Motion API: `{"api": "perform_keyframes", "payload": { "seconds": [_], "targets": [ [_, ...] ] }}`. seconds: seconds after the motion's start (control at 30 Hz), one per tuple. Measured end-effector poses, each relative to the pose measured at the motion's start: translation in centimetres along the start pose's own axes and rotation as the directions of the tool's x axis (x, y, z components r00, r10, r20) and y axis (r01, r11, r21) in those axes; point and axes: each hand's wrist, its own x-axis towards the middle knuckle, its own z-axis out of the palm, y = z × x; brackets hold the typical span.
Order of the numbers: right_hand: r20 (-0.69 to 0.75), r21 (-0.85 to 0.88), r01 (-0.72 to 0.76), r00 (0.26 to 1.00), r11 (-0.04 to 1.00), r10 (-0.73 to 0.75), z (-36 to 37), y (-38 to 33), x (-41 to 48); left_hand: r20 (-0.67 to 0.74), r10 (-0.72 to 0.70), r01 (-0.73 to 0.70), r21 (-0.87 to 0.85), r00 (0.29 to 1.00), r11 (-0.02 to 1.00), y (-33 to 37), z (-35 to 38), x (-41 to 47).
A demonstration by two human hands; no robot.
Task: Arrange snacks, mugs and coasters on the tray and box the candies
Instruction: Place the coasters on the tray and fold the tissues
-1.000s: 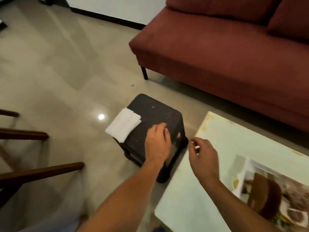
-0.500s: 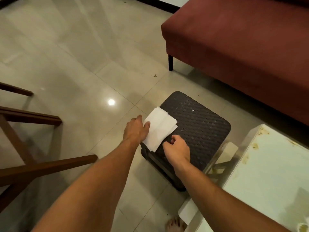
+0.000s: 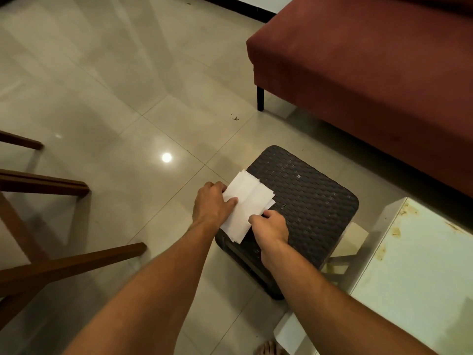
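I read no writing on the white napkins (image 3: 245, 203); their long axis runs diagonally across the black stool (image 3: 307, 201). My left hand (image 3: 213, 204) fingers grasp their edge, right hand (image 3: 271, 226) fingers pinch them.

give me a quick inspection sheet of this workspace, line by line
surface: dark woven stool on a glossy tiled floor; pale stained table at lower right
job's things: tray, mugs, snacks, coasters and candies, nothing seen; white paper napkins lie on the stool's left corner, overhanging its edge
clutter: small dark speck on the floor near the sofa leg
grippers: left hand holds the napkins' left edge, thumb on top; right hand pinches their near right edge with its fingers
cables: nothing seen
surroundings: red sofa beyond the stool, wooden furniture frame at left, bare toes at the bottom edge
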Motion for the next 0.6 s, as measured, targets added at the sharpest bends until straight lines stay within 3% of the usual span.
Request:
{"api": "perform_keyframes", "payload": {
  "seconds": [0.13,0.3,0.43,0.6],
  "targets": [
    [0.016,0.012,-0.008,1.0,1.0,0.008,-0.3,-0.3,0.2,-0.083,0.025,-0.024,0.006,0.996,1.0,1.1,0.0,-0.9],
    [0.078,0.127,-0.046,0.996,0.991,0.036,-0.9,-0.3,-0.4,-0.134,0.199,-0.192,0.063,0.971,0.979,2.7,0.2,-4.1],
    [0.129,0.273,-0.093,0.99,0.958,0.06,-2.2,-0.2,-1.0,-0.063,0.206,-0.213,-0.16,0.977,0.964,3.7,-0.4,-5.5],
    [0.115,0.337,-0.125,0.989,0.933,0.091,-6.4,0.3,-1.6,0.066,0.067,-0.025,-0.508,0.996,0.861,7.0,-1.8,-6.5]
  ]
}}
